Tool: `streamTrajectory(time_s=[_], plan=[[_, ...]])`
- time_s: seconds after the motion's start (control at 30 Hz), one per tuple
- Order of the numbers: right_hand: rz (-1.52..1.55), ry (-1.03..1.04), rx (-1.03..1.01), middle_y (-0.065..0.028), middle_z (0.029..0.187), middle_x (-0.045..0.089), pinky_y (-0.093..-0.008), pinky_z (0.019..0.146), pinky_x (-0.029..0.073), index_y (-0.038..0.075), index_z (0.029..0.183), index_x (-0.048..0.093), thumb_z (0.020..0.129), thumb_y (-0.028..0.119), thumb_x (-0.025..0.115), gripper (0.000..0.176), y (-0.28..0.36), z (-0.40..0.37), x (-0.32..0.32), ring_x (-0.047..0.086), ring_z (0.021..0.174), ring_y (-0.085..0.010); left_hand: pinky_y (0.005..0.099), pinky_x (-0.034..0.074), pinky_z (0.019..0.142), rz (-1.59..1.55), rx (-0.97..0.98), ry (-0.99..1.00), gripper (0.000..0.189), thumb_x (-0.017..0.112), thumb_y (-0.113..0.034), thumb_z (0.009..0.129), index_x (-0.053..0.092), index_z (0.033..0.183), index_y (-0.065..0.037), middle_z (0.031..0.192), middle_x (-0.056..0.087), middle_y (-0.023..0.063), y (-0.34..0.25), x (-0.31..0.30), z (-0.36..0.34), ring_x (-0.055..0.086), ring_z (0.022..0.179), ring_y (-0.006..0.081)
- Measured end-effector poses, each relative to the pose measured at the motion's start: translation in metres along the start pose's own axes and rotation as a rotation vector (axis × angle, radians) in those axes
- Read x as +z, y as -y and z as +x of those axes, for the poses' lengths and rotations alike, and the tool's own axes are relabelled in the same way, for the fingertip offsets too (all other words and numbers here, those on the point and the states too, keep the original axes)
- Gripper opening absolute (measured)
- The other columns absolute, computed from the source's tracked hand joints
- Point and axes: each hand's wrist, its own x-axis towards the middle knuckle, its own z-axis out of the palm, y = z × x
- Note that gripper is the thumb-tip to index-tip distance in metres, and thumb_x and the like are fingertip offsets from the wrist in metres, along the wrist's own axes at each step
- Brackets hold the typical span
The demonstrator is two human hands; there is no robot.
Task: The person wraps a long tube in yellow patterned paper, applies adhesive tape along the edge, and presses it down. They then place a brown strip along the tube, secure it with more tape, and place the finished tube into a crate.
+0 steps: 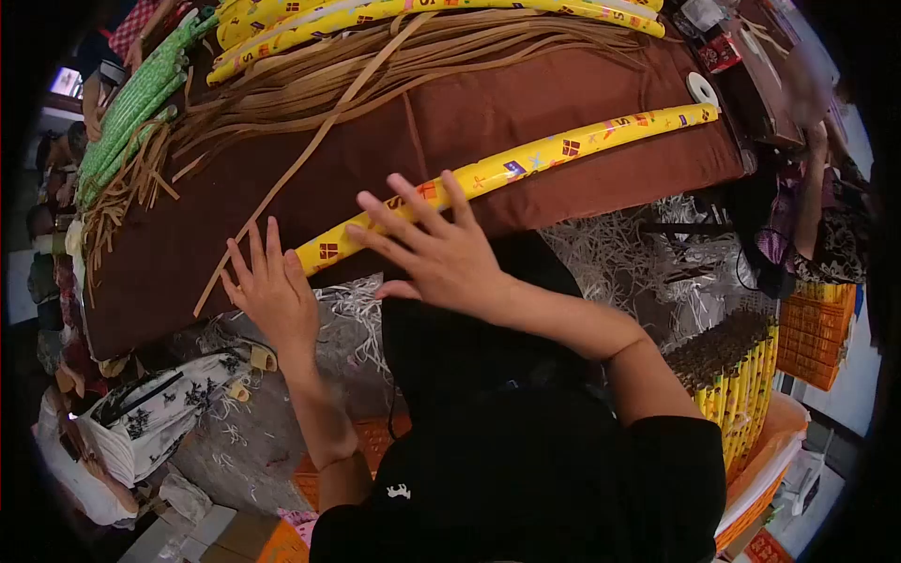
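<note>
A long yellow tube with a colourful printed pattern (526, 161) lies slantwise across the brown-covered table (469, 103). My left hand (272, 291) is at the tube's near left end, fingers spread, beside a single tan strip (282, 183). Over the tube's left half is my right hand (436, 253), its fingers wide apart and hiding part of the yellow surface. Whether its fingertips touch the tube I cannot tell. Neither hand holds anything.
A bundle of brown strips (328, 84) and more yellow tubes (450, 7) lie at the back. Green tubes (141, 117) are at the left, a white tape roll (701, 89) at the right. An orange crate (815, 333) stands lower right. Other people are at both sides.
</note>
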Motion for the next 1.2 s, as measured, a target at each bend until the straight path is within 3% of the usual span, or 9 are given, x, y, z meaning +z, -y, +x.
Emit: streamTrajectory(time_s=[0.2, 0.4, 0.5, 0.63, 0.8, 1.07, 1.1, 1.13, 1.2], plan=[[-0.296, 0.091, 0.166, -0.0042, 0.155, 0.033, -0.0669, 0.11, 0.017, 0.031, 0.143, 0.045, 0.077, 0.072, 0.052, 0.078, -0.096, -0.057, -0.06, 0.025, 0.144, -0.0344, 0.0537, 0.013, 0.115, -0.018, 0.006, 0.02, 0.044, 0.03, -0.032, 0.105, 0.049, 0.142, -0.018, 0.149, 0.044, 0.0038, 0.006, 0.004, 0.002, 0.029, 0.143, 0.0327], [-0.349, 0.102, 0.207, -0.0053, 0.155, 0.034, -0.0545, 0.116, 0.009, 0.022, 0.148, 0.041, 0.09, 0.066, 0.035, 0.073, -0.207, -0.113, -0.124, 0.028, 0.144, -0.0286, 0.0507, 0.017, 0.115, -0.011, 0.05, 0.041, 0.042, 0.031, -0.028, 0.104, 0.053, 0.138, -0.017, 0.146, 0.049, 0.0031, 0.011, 0.007, 0.003, 0.036, 0.139, 0.0326], [-0.37, 0.01, 0.34, -0.0034, 0.157, 0.031, -0.0556, 0.116, 0.009, 0.022, 0.15, 0.038, 0.095, 0.058, 0.037, 0.066, -0.258, -0.144, -0.14, 0.025, 0.146, -0.0281, 0.0501, 0.018, 0.114, -0.001, 0.067, 0.041, 0.042, 0.031, -0.027, 0.104, 0.054, 0.138, -0.017, 0.145, 0.05, 0.0039, 0.012, 0.009, 0.003, 0.037, 0.139, 0.0326], [-0.41, -0.113, 0.405, -0.0049, 0.156, 0.033, -0.0559, 0.116, 0.012, 0.017, 0.148, 0.039, 0.093, 0.043, 0.053, 0.063, -0.254, -0.133, -0.134, 0.026, 0.145, -0.0285, 0.05, 0.019, 0.114, -0.054, 0.073, 0.073, 0.044, 0.028, -0.028, 0.105, 0.053, 0.138, -0.016, 0.145, 0.049, 0.0055, 0.014, 0.007, 0.006, 0.037, 0.138, 0.0335], [-0.17, 0.023, -0.007, -0.0061, 0.147, 0.044, -0.0485, 0.115, 0.026, 0.019, 0.142, 0.047, 0.09, 0.053, 0.056, 0.063, -0.157, -0.061, -0.098, 0.038, 0.138, -0.0265, 0.0428, 0.02, 0.115, -0.041, 0.093, 0.065, 0.049, 0.022, -0.033, 0.107, 0.053, 0.138, -0.011, 0.144, 0.05, 0.0081, 0.009, 0.002, 0.008, 0.037, 0.138, 0.0318], [-0.295, -0.057, 0.229, -0.0106, 0.134, 0.055, -0.0467, 0.11, 0.033, 0.01, 0.132, 0.054, 0.083, 0.053, 0.064, 0.066, -0.273, -0.102, -0.14, 0.047, 0.129, -0.0289, 0.05, 0.017, 0.115, -0.03, 0.102, 0.128, 0.056, 0.019, -0.044, 0.105, 0.048, 0.142, -0.013, 0.147, 0.046, 0.0064, 0.014, 0.001, 0.008, 0.033, 0.14, 0.0331], [-0.278, -0.056, 0.296, -0.0109, 0.133, 0.056, -0.0459, 0.109, 0.033, 0.009, 0.129, 0.056, 0.081, 0.054, 0.066, 0.066, -0.295, -0.114, -0.153, 0.048, 0.128, -0.0291, 0.0497, 0.018, 0.115, 0.015, 0.111, 0.119, 0.052, 0.035, -0.044, 0.103, 0.049, 0.14, -0.01, 0.147, 0.046, 0.0081, 0.006, -0.008, 0.009, 0.035, 0.139, 0.0334], [-0.35, -0.08, 0.327, -0.0104, 0.126, 0.059, -0.0452, 0.107, 0.035, 0.007, 0.123, 0.058, 0.078, 0.055, 0.067, 0.065, -0.316, -0.129, -0.158, 0.05, 0.125, -0.0288, 0.0497, 0.018, 0.115, 0.015, 0.115, 0.11, 0.052, 0.035, -0.044, 0.103, 0.049, 0.14, -0.01, 0.147, 0.046, 0.0081, 0.005, -0.013, 0.013, 0.035, 0.139, 0.0334], [-0.426, 0.029, 0.334, -0.0096, 0.116, 0.062, -0.0449, 0.104, 0.037, 0.006, 0.115, 0.061, 0.077, 0.056, 0.068, 0.063, -0.319, -0.135, -0.172, 0.053, 0.119, -0.0292, 0.048, 0.025, 0.114, -0.129, 0.252, 0.243, 0.043, 0.058, -0.03, 0.095, 0.054, 0.132, -0.007, 0.144, 0.049, 0.0108, 0.011, -0.025, 0.016, 0.041, 0.136, 0.0341]])
